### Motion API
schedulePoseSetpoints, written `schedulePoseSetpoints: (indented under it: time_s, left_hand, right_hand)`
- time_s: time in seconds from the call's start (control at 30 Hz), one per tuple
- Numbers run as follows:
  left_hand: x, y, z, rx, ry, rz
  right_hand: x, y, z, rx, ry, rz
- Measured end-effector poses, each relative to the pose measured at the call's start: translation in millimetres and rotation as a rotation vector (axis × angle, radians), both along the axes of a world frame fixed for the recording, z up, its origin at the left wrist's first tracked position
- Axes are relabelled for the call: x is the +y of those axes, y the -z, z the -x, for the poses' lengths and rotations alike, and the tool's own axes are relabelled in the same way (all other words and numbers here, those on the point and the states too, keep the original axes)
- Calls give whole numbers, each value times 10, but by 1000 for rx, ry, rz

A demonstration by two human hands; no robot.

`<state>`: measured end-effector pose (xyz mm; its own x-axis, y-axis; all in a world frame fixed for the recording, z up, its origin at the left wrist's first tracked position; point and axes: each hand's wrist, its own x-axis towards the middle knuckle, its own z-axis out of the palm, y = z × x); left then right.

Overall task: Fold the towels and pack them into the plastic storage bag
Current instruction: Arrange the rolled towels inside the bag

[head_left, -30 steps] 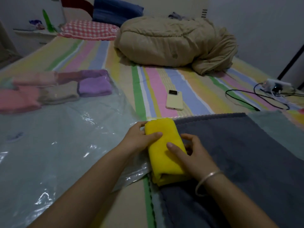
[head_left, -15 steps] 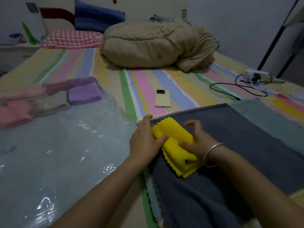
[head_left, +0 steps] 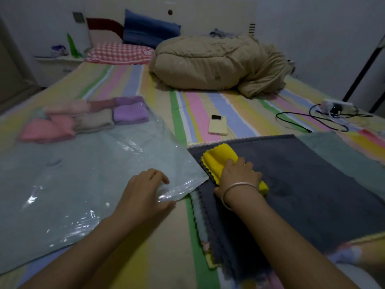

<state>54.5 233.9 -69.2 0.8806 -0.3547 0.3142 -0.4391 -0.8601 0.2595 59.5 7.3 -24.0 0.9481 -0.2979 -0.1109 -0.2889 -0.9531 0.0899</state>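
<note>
A folded yellow towel (head_left: 220, 158) lies on a flat dark grey towel (head_left: 312, 174). My right hand (head_left: 237, 176), a silver bangle on its wrist, grips the yellow towel from above. To the left, a large clear plastic storage bag (head_left: 83, 174) is spread on the bed. My left hand (head_left: 143, 192) rests on the bag's near right corner, fingers bent on the plastic edge. Inside the bag's far end sit folded pink (head_left: 48, 130), beige (head_left: 93, 124) and purple towels (head_left: 130, 112). More flat towels are stacked under the grey one (head_left: 200, 222).
A yellow phone (head_left: 217, 126) lies on the striped bedsheet beyond the towels. A beige rolled duvet (head_left: 216, 65) fills the far middle of the bed. A power strip with black cables (head_left: 333, 107) lies at the right. Pillows (head_left: 120, 54) lie at the head.
My left hand let go of the yellow towel and moved left onto the bag's corner. My right hand alone now holds the yellow towel. The camera view shifted right.
</note>
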Motion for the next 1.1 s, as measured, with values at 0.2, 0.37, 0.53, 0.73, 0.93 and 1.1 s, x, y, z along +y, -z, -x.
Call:
schedulePoseSetpoints:
  time_s: [0.2,0.37,0.53,0.73,0.93,1.1]
  left_hand:
    - [387,-19,200,9,-15,-27]
    - [684,-62,254,63,-30,25]
    - [847,-79,374,-121,-87,-112]
    - [1075,-331,459,-48,-333,239]
    - [1169,-744,442,172,-280,780]
    - [1069,-1071,601,99,-142,377]
  right_hand:
    - [45,31,-32,25,55,8]
    - [-157,-10,112,-191,-83,-62]
    - [22,-237,361,-561,-298,-376]
    - [744,-385,772,-763,-935,-480]
    - [1135,135,645,-302,-948,-63]
    - [1353,-86,662,-162,-722,-336]
